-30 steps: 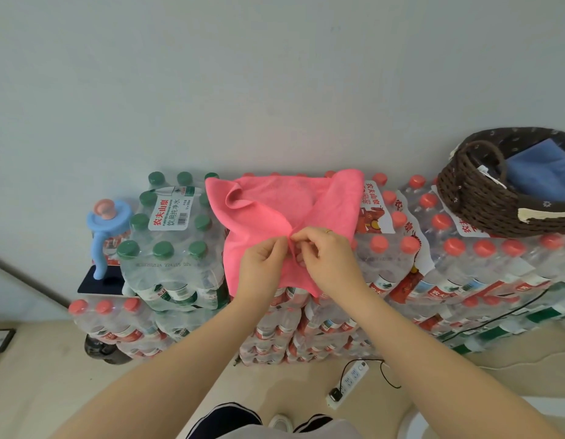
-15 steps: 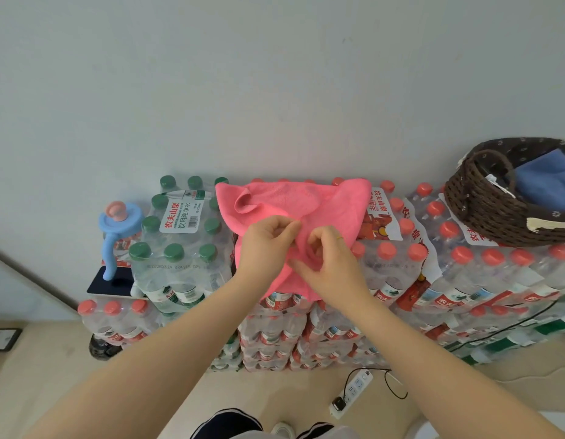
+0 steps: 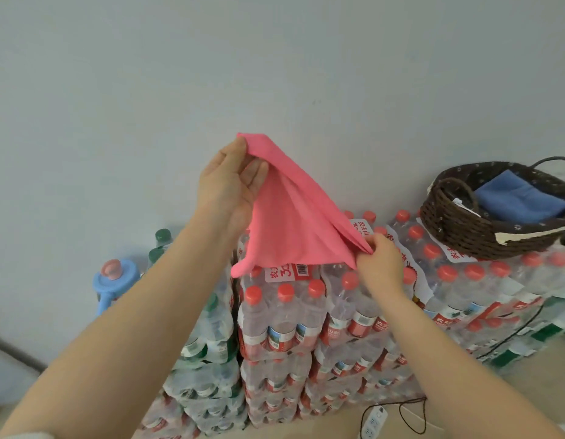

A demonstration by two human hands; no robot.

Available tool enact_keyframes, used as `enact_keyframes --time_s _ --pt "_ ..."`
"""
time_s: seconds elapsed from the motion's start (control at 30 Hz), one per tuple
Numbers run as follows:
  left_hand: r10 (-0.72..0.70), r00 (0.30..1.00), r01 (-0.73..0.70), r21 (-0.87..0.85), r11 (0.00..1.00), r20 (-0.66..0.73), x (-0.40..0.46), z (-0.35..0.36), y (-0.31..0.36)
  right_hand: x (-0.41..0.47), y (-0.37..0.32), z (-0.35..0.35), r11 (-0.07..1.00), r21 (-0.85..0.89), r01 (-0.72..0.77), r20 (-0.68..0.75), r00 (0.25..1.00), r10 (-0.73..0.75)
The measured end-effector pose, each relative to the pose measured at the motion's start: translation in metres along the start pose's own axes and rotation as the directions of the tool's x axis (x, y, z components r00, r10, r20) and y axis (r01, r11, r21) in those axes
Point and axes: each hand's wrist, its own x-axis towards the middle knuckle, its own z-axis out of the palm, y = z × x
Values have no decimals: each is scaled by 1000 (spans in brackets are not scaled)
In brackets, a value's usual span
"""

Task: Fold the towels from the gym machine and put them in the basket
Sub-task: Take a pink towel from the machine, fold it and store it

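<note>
- The pink towel (image 3: 294,226) is up in the air, above the packs of water bottles (image 3: 284,315). It hangs in a slanted, pointy shape between two hands.
- The left hand (image 3: 229,188) holds the top corner high, near the wall. Its thumb and fingers (image 3: 240,147) pinch that corner.
- The right hand (image 3: 381,264) is lower and to the side. Its fingers (image 3: 374,245) are curled tight on another corner of the towel.
- The towel looks soft, thin and light. It droops and makes folds, so it will not keep a shape by itself.
- I think the corners are the best places to hold it, because then the edges can be lined up for a neat fold.
- It may slip or bunch up if only one hand holds it.
- The brown basket (image 3: 465,229) sits on top of the bottles, well off to the right. A blue cloth (image 3: 522,201) is already inside it.
</note>
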Motion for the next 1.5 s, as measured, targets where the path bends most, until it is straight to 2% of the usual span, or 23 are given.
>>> enact_keyframes --time_s 0.17,0.23,0.27,0.33,0.4,0.43,0.47,0.5,0.57,0.6,0.63,0.67,0.7,0.73,0.77,0.83,0.87,0.97,1.03,1.1,1.27,1.4,1.5 --pt "62 997 -57 77 995 -56 10 -8 28 16 -32 -26 995 89 -55 -135 989 66" --pt "100 994 -95 99 991 -41 13 -10 40 22 -50 -34 948 301 -103 -81 988 133" --pt "117 992 -113 117 987 -34 14 -11 45 25 -62 -39 859 492 -142 1 987 162" --pt "145 989 -141 157 978 -19 17 -15 54 27 -89 -46 547 805 -229 178 973 145" --pt "164 986 -159 209 965 -10 18 -18 61 30 -108 -51 378 898 -224 185 973 138" --pt "176 984 -168 245 955 -10 18 -20 65 31 -114 -50 390 899 -199 154 978 143" --pt "192 981 -181 283 942 -10 19 -23 68 29 -118 -48 490 859 -145 89 987 135" --pt "210 978 -197 313 929 -8 20 -26 71 27 -119 -46 682 729 -58 -30 993 116" --pt "246 969 -231 349 908 1 20 -32 76 28 -112 -43 973 209 99 -254 966 -43" --pt "264 964 -249 367 896 9 20 -34 78 27 -109 -43 992 -37 117 -296 947 -123" --pt "284 959 -269 390 881 21 20 -37 79 25 -107 -42 982 -159 102 -340 928 -152" --pt "303 952 -291 420 859 41 21 -40 81 23 -106 -40 985 -151 82 -376 917 -134" --pt "314 947 -309 458 834 68 23 -43 82 22 -107 -38 998 -19 63 -401 914 -65" --pt "311 945 -316 499 807 96 25 -47 82 20 -110 -35 972 233 39 -396 916 58" --pt "293 949 -310 537 785 119 26 -50 81 21 -112 -32 854 520 -1 -331 922 202" --pt "233 961 -277 572 772 152 27 -58 78 16 -120 -28 465 885 -32 -162 915 371" --pt "209 963 -270 578 770 170 26 -63 76 12 -124 -28 344 939 -3 -139 911 388" --pt "201 932 -355 657 665 301 21 -75 75 -3 -134 -31 255 957 141 -219 925 312" --pt "231 892 -451 717 532 389 20 -79 75 -12 -137 -35 289 930 227 -303 919 253" --pt "307 872 -483 771 414 381 22 -80 75 -21 -135 -37 384 881 278 -379 899 219" --pt "373 831 -532 783 322 411 22 -87 78 -41 -124 -36 622 712 325 -409 912 -8" --pt "255 838 -544 703 457 482 14 -93 80 -49 -103 -44 910 288 299 -482 866 -132" --pt "86 836 -443 573 690 542 5 -94 80 -50 -97 -55 964 16 264 -610 767 -200"
